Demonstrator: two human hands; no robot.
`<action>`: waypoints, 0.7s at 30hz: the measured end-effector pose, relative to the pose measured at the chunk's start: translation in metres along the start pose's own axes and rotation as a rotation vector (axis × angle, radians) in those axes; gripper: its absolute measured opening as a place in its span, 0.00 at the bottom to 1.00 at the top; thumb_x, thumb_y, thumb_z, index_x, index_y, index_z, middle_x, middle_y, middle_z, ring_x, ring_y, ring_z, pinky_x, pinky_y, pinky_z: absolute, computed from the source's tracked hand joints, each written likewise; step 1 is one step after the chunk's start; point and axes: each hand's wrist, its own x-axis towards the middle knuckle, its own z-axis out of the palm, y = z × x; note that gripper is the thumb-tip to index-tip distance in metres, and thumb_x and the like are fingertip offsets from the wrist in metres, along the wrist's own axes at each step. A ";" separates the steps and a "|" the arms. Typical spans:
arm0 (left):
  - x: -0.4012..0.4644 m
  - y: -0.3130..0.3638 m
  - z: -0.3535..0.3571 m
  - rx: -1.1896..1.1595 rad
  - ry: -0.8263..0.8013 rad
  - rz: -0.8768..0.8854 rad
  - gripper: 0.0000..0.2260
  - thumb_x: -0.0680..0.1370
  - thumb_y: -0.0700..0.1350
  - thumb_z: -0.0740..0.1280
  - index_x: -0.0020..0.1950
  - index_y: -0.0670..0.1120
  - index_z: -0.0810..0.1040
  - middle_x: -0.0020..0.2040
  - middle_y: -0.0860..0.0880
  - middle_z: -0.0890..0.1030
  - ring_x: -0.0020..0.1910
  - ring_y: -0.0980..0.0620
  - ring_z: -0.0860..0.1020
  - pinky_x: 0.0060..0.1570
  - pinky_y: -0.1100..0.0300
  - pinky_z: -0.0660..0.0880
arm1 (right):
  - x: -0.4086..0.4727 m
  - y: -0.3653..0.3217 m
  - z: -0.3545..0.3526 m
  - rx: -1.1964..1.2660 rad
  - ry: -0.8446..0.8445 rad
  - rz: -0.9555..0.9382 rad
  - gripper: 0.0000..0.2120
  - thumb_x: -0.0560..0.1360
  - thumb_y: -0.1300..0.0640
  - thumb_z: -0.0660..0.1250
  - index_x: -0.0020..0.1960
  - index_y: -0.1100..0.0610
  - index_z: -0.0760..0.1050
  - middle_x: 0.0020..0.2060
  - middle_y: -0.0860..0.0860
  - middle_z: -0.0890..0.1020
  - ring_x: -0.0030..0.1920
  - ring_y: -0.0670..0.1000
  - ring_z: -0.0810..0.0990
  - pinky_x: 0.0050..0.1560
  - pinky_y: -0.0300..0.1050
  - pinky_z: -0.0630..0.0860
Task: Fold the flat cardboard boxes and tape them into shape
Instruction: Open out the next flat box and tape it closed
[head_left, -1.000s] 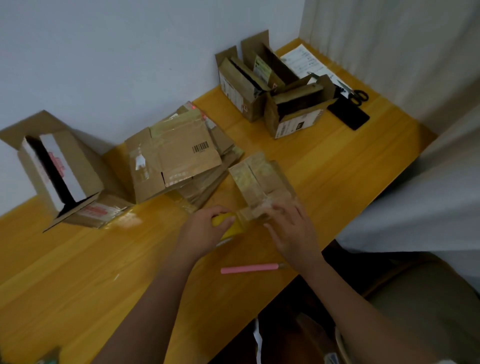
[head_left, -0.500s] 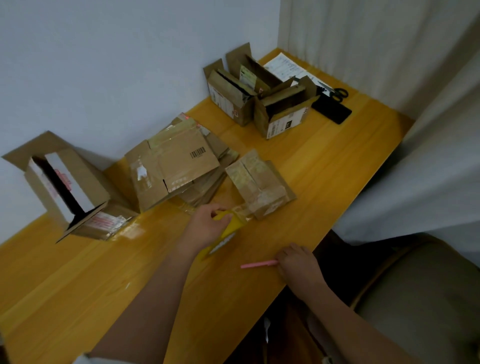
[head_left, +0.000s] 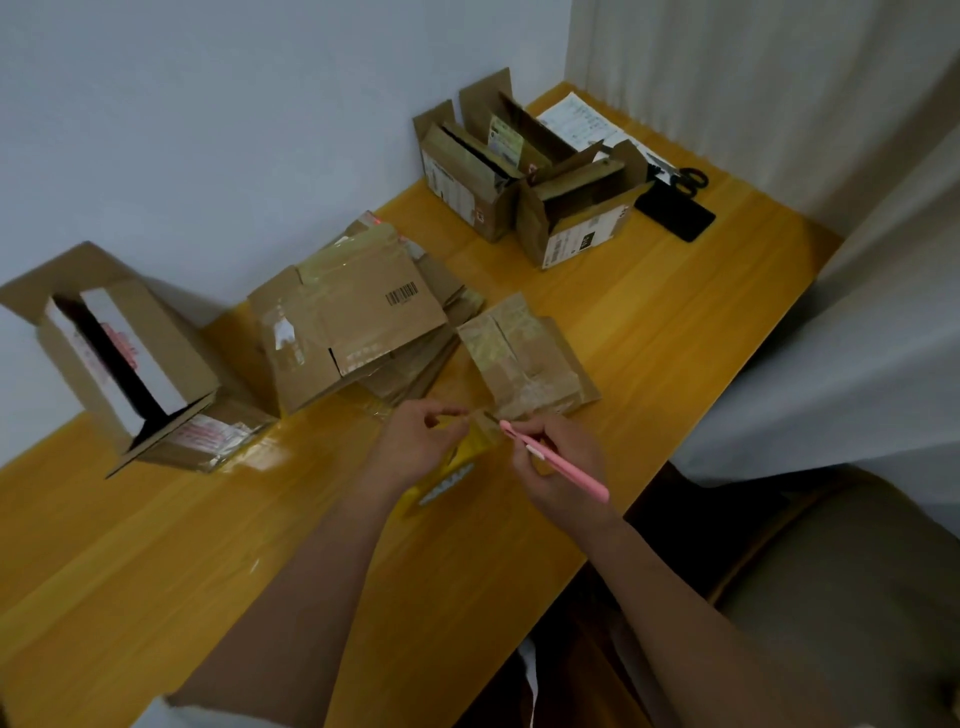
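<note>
I saw the right hand (head_left: 563, 467) pinching a pink utility knife (head_left: 558, 460), tip at the tape strip (head_left: 485, 418) running to the taped-up small box (head_left: 524, 358) on the bench (head_left: 675, 332). Left hand (head_left: 415, 449) pinched that strip's end above the yellow tape roll (head_left: 452, 470). Flat cardboard stack (head_left: 353, 322) lay just left of the box; folded boxes (head_left: 524, 176) sat further back.

Bare surface (head_left: 156, 561) lay open near-left and right of the taped box (head_left: 524, 358). The flat stack (head_left: 358, 322), 1 open box (head_left: 119, 358) far-left and 2 boxes (head_left: 524, 182) far-right blocked the wall side.
</note>
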 end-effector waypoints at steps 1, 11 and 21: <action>0.001 -0.001 0.000 0.010 -0.015 0.000 0.06 0.80 0.49 0.66 0.53 0.52 0.82 0.35 0.47 0.79 0.29 0.59 0.71 0.31 0.65 0.68 | 0.003 0.002 0.004 0.030 -0.011 0.021 0.11 0.78 0.54 0.64 0.51 0.62 0.77 0.44 0.55 0.81 0.42 0.39 0.74 0.45 0.25 0.70; 0.018 0.014 -0.009 0.056 -0.132 -0.109 0.09 0.80 0.43 0.64 0.53 0.45 0.84 0.32 0.50 0.74 0.28 0.56 0.68 0.30 0.63 0.65 | 0.006 0.015 0.014 0.090 -0.037 -0.032 0.12 0.77 0.55 0.61 0.49 0.64 0.75 0.44 0.58 0.79 0.42 0.43 0.74 0.47 0.28 0.71; 0.025 0.000 0.001 0.015 -0.043 -0.051 0.06 0.78 0.44 0.69 0.46 0.45 0.85 0.27 0.51 0.75 0.21 0.58 0.66 0.26 0.63 0.63 | 0.010 0.026 0.008 -0.098 -0.191 -0.102 0.12 0.77 0.56 0.58 0.46 0.66 0.73 0.41 0.61 0.75 0.41 0.57 0.70 0.48 0.46 0.69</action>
